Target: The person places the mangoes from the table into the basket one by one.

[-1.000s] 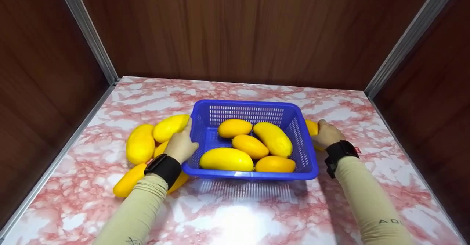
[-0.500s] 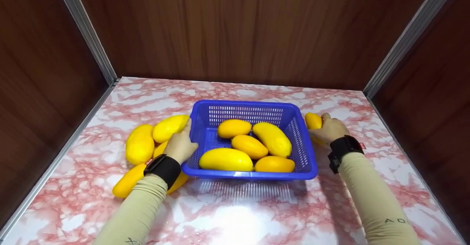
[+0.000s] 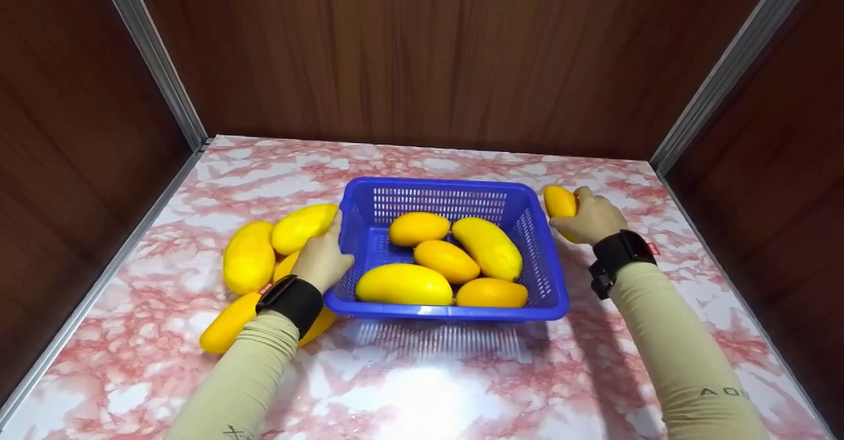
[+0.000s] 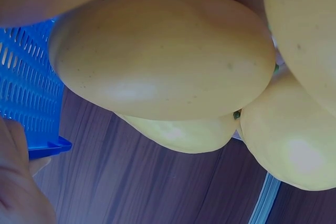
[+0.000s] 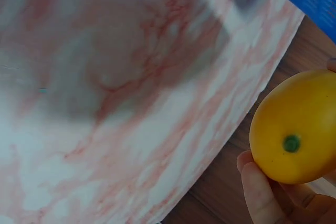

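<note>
Plainly, hands: left on blue basket, right around mango.

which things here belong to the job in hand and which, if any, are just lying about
Seem part of the job:
held mango, in the right hand
blue basket, left hand at its rim
five mangoes inside it
loose mangoes left of it, probably

Likely just surroundings:
marbled tabletop
wood-grain back panel

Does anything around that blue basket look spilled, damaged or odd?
Nothing stands out: the blue basket sits upright with five mangoes inside, the right hand grips another mango, and I see no spills or damage.
</note>
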Available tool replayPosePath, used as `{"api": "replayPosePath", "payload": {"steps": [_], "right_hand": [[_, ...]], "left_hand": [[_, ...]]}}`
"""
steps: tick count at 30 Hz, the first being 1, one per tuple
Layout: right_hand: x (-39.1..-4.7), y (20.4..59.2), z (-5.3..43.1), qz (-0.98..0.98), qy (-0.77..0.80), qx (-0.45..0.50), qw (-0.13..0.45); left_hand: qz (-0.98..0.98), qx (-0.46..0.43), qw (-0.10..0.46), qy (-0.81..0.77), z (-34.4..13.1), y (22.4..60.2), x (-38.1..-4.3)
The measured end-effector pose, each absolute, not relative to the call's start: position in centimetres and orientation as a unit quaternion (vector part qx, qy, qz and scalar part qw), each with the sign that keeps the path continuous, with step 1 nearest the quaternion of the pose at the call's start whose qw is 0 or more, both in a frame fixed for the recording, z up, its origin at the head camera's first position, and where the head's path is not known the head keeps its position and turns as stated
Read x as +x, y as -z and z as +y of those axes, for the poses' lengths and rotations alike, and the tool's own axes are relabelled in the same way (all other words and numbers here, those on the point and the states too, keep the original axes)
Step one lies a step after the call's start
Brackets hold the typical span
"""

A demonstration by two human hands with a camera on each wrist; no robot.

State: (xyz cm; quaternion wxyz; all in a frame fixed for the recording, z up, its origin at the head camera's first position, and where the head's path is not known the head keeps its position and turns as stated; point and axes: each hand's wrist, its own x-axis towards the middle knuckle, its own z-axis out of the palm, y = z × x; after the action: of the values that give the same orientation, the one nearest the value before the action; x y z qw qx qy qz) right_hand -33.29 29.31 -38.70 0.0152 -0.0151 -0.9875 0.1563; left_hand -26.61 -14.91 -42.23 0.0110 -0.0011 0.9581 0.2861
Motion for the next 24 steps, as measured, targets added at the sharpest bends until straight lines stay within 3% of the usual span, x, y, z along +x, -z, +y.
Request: {"api": "replayPosePath", "payload": {"steps": [24], "right_hand": [[-33.3,36.8,27.7,-0.987,-0.156,0.008,0.033]], "left_hand": [[0.957,-0.004,0.020,-0.290,-15.0,42.3,-26.6]]}}
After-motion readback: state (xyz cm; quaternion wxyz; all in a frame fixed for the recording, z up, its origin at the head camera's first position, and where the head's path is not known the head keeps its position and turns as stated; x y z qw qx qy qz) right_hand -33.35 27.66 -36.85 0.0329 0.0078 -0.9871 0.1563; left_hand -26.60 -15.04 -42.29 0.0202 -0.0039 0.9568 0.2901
